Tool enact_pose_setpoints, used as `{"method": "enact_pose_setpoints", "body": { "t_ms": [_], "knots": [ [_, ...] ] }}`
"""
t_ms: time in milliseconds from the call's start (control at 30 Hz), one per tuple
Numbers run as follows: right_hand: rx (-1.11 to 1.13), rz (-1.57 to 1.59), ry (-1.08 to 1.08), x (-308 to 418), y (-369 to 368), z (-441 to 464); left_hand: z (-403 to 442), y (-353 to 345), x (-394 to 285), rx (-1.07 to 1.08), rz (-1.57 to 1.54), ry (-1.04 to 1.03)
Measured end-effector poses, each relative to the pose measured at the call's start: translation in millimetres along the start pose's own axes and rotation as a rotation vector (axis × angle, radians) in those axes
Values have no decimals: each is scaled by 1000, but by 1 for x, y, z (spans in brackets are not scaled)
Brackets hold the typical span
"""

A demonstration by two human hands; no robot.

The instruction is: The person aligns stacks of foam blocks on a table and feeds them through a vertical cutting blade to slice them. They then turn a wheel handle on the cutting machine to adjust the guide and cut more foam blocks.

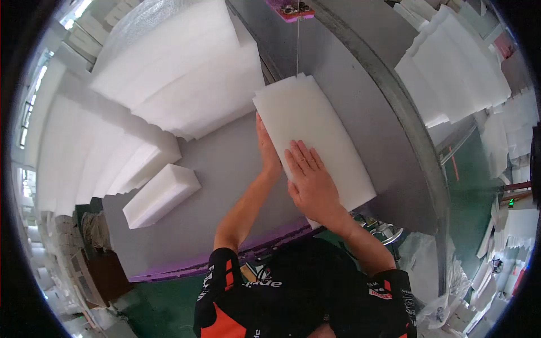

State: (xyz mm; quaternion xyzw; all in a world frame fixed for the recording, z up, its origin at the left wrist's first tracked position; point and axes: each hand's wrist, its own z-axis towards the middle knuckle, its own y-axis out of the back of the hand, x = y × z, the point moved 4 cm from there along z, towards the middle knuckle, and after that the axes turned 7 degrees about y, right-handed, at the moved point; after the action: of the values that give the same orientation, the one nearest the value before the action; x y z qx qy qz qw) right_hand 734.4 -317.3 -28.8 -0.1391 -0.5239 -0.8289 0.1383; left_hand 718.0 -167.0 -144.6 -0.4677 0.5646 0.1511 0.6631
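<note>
A long white foam block lies on the grey table, its far end at a thin upright wire below a pink bracket. My left hand presses against the block's left side, fingers pointing away from me and partly hidden by the block's edge. Flat on top of the block rests my right hand, its fingers spread a little. Neither hand is wrapped round anything. A smaller white block lies apart on the left of the table.
Large stacks of white foam sheets stand at the back left, with more foam pieces at the far left. A curved metal rail runs along the right. Beyond it is another white stack. Clear plastic hangs at the lower right.
</note>
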Motion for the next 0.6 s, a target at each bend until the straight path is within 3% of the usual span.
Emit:
{"method": "enact_pose_setpoints", "body": {
  "t_ms": [600],
  "knots": [
    [-4, -83, -52, 18, -14, -7, -4, 4, 4, -53, 185, -146]
  ]
}}
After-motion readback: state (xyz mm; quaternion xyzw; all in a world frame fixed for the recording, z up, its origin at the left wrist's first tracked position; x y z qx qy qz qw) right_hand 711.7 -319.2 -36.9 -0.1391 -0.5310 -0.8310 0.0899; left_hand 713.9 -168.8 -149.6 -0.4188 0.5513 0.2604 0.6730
